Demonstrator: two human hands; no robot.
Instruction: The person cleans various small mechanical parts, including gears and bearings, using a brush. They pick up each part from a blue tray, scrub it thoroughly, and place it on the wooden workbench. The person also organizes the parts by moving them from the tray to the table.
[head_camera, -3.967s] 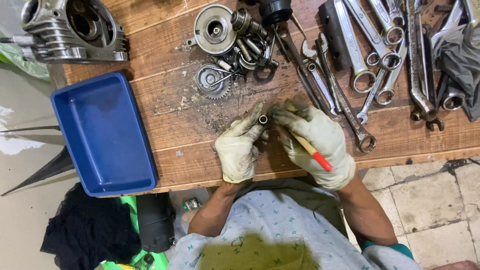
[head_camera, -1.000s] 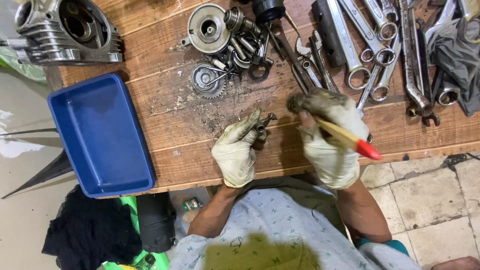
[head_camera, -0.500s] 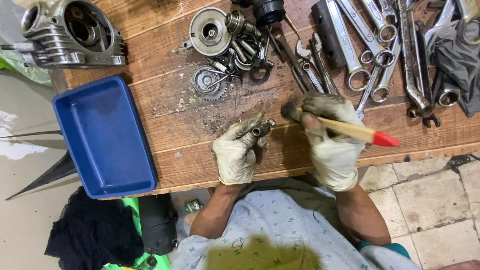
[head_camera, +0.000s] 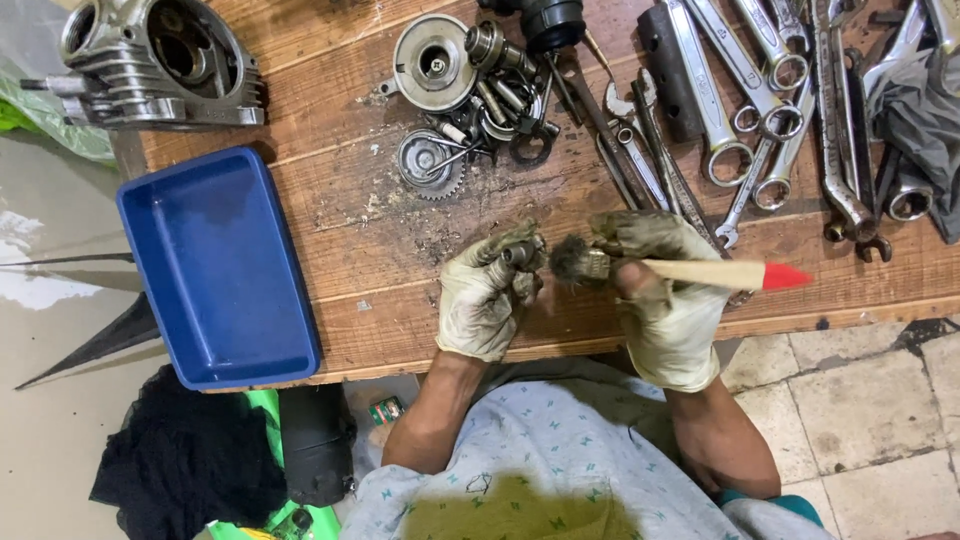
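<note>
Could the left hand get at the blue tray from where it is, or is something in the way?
Probably yes. The left hand holds a small metal part, but the wooden bench between it and the blue tray shows only grime, no tools. It would likely need to free its fingers first.

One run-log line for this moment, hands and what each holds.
left hand: grip on small metal part | right hand: grip on paintbrush, bristles at part | over wooden bench | blue tray left
</note>
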